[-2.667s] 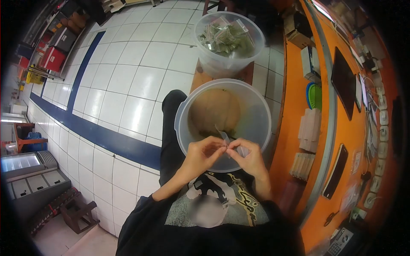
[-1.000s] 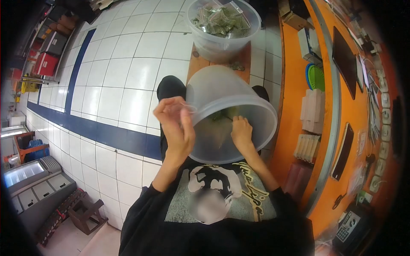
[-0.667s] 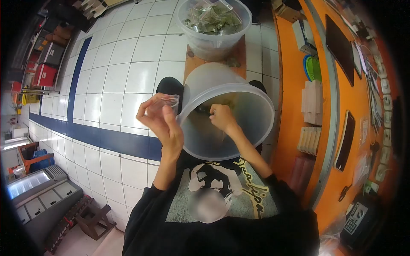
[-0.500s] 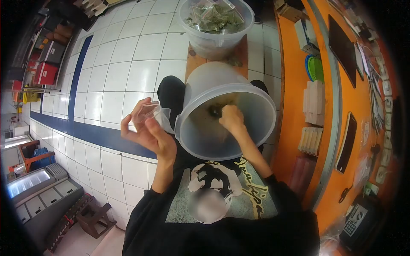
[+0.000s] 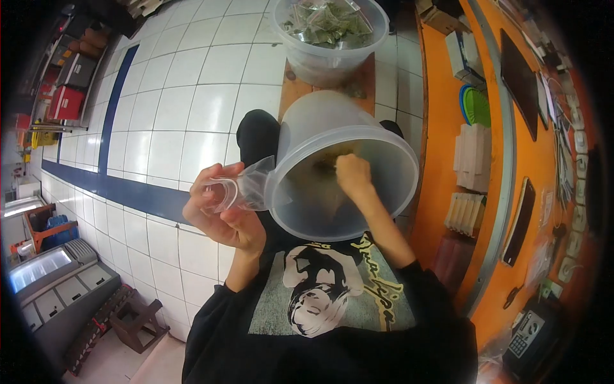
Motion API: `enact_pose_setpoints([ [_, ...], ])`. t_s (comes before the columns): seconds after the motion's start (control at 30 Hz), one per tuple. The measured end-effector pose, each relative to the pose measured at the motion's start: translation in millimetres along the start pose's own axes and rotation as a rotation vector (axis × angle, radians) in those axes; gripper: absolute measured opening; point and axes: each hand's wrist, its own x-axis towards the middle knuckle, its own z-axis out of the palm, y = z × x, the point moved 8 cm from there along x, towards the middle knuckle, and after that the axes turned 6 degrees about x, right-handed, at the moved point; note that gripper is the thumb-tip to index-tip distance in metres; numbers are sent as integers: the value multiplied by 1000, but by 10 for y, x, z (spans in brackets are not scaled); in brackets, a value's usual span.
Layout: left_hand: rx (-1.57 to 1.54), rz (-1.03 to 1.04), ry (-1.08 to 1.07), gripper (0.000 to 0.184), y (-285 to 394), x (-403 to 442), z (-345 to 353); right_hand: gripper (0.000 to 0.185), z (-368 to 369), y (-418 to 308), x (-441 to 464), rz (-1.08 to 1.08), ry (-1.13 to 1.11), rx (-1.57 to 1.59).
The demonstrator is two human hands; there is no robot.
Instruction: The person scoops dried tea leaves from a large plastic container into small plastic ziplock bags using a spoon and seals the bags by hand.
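nearest, the person's black printed shirt [image 5: 332,288]; just past it, to the left, the left hand [image 5: 224,222] has its curled fingers and thumb hooked on a clear plastic bag [image 5: 259,184], stretching the mouth wide. the film looks thin, so i'd worry about that mouth collapsing if the fingers slacken, or the bag snagging on the translucent bucket [image 5: 323,115] if the hand drifts right. the bag sits in the left hand's grip, its body trailing right toward the bucket's rim; whether they touch, i cannot tell. the right hand [image 5: 354,176] is well apart from the bag, to its right, reaching inside the bucket; it is curled, but its fingertips are hidden, so i cannot tell whether they pinch anything. the bucket leans with its mouth toward the person, between the knees, and might slip if a leg shifted. farther off, on a wooden bench [image 5: 291,95], a second tub [image 5: 332,63] holds zip bags of green leaves [image 5: 323,25], heaped high enough that a knock could spill some.
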Motion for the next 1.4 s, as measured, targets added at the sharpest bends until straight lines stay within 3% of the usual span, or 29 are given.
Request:
enact_pose_setpoints([
  [0.1,-40,43,10,38,-26,6,-7,14,-201,111,-53,-1,-19,108],
  [0.17,-55,-5,55,41,-63,1,-18,14,-503,75,-36,-55,268,171],
  [0.2,-58,-7,58,41,-58,-7,-18,14,-434,138,10,-55,268,167],
  [0.27,-57,-6,24,43,-32,-15,-8,16,-182,254,100,77,44,-31],
  [0.4,-29,10,16,44,-3,-9,-48,11,-349,238,-3,104,29,83],
  [0.5,9,-9,7,45,-28,-10,-45,11,-434,335,-2,136,162,0],
  [0.57,-24,-3,-40,44,-4,2,8,14,-309,316,-3,99,-9,-143],
  [0.7,-62,-20,-76,45,-31,-20,38,12,-529,321,-60,133,85,-88],
  [0.8,-78,-36,-91,45,-61,-15,72,10,-516,239,-32,117,132,-232],
  [0.87,-88,-12,-101,46,-4,-7,79,11,-336,200,-11,103,-49,-166],
  [1.1,-197,-28,-68,44,-126,3,22,13,-489,205,-15,147,-49,-244],
  [1.2,-208,-37,-60,44,-99,-9,9,13,-441,92,-18,-16,-72,-222],
  [1.27,-227,-15,-92,44,-82,-12,23,11,-620,142,-30,33,72,-202],
  [1.4,-239,-34,-76,43,-106,-11,21,10,-527,116,-21,18,-55,-225],
])
